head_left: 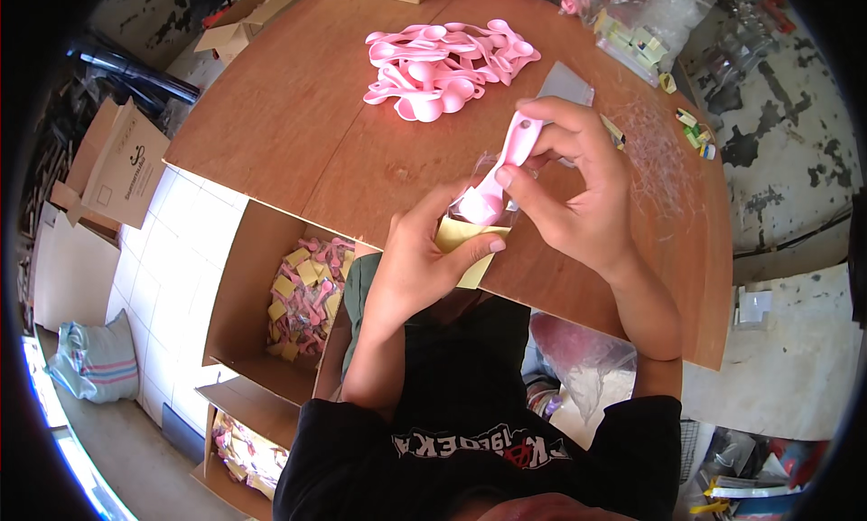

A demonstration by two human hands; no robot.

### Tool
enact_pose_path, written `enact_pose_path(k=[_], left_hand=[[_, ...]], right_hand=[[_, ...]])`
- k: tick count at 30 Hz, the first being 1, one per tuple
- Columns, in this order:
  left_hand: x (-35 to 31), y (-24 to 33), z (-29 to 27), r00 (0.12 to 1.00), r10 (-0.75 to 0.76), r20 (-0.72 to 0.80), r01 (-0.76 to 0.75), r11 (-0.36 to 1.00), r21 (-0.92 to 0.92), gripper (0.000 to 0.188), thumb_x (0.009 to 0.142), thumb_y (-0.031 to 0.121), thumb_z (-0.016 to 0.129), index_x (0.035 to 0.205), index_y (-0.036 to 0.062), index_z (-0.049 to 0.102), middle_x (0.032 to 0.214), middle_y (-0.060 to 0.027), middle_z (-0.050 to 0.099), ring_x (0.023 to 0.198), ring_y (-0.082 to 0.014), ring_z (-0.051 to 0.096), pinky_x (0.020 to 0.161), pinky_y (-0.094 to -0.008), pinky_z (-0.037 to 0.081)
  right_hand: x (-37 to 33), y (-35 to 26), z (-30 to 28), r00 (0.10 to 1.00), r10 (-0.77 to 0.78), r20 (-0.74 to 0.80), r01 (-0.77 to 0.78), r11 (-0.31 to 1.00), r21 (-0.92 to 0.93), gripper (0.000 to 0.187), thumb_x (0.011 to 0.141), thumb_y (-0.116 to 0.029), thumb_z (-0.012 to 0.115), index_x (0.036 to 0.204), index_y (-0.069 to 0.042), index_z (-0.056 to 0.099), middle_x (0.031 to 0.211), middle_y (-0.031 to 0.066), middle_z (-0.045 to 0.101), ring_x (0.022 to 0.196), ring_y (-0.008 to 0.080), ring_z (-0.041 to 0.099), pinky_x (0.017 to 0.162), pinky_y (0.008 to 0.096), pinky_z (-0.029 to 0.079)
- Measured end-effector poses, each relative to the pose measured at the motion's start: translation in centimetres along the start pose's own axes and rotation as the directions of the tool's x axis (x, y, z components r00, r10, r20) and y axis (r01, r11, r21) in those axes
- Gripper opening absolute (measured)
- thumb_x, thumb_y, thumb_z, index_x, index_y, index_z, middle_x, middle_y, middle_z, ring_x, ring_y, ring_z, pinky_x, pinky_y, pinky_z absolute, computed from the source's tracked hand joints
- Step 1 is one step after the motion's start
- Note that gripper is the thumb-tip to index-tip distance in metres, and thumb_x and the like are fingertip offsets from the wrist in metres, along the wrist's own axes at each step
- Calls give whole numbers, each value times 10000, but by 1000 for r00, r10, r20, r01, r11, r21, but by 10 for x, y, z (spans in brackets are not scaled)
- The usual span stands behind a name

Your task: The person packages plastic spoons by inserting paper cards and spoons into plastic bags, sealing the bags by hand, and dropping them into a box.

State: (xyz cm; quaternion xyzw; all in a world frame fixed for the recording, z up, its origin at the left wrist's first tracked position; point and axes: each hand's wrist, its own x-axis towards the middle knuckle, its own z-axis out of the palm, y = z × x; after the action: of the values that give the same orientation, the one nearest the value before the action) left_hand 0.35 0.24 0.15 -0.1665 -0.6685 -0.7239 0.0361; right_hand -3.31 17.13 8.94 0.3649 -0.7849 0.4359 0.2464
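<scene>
Overhead, as I watched from afar through the head camera, the right hand (pixel 578 196) pinched a glossy pink plastic spoon (pixel 518 146), its thumb near the neck and index finger across the holed end, the other fingers curled behind. The spoon slanted bowl-down over the near edge of the brown wooden table (pixel 271 124), its bowl at a crinkled clear plastic film (pixel 508 217); I could not tell how far inside the bowl sat. Below, the left hand (pixel 417 261) held a pale yellow rectangular card (pixel 471 239), its thumb pressed across the front; its fingers behind were hidden, and I could not tell how they lay. Farther back lay a loose heap of matching pink plastic spoons (pixel 433 65), well apart from both hands. By my judgement, good handling called for a steady left thumb that did not crease the card, the bowl centred on the film's opening, and a gentle push along the handle's line, because a sideways shove could have snagged or torn so thin a film.
</scene>
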Motion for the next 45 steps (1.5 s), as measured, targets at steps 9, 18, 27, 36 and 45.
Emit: enact_pose_path(k=[9,18,27,36,45], left_hand=[[1,2,1,1000,22,-22,-22,1000,22,509,772,111,824,1210,-8,594,969,-141,714,908,-197,704,785,-325,531],[1,4,0,998,63,-5,-63,997,33,518,769,87,816,1226,5,587,1020,-146,704,925,-224,709,787,-332,535],[-2,14,3,993,119,-16,-117,990,82,526,763,51,806,1236,7,578,1050,-146,701,952,-216,709,790,-326,557],[-1,8,3,997,71,6,-70,997,-45,553,772,37,808,1261,-16,555,1044,-137,708,939,-151,684,792,-296,551],[-4,9,3,996,19,88,4,968,-250,579,819,-25,756,1336,-2,496,967,-32,675,822,-35,576,685,-221,507]], right_hand=[[-5,-10,2,1000,-23,-17,22,996,-85,499,778,44,732,1233,21,527,938,69,670,797,93,634,730,240,485],[-9,-13,5,999,-48,-24,45,995,-94,508,773,52,733,1235,11,526,910,57,674,801,90,640,729,241,477],[-10,-18,11,999,15,-39,-18,997,-70,447,746,59,712,1167,7,571,811,90,682,761,137,683,701,268,529],[-3,-16,2,989,-147,16,147,965,-219,381,698,2,724,1071,-28,652,1039,110,667,946,237,652,776,326,509],[2,-8,-13,967,-14,253,53,988,-147,120,738,-75,741,853,-42,726,1165,131,651,1026,268,620,841,325,502]])
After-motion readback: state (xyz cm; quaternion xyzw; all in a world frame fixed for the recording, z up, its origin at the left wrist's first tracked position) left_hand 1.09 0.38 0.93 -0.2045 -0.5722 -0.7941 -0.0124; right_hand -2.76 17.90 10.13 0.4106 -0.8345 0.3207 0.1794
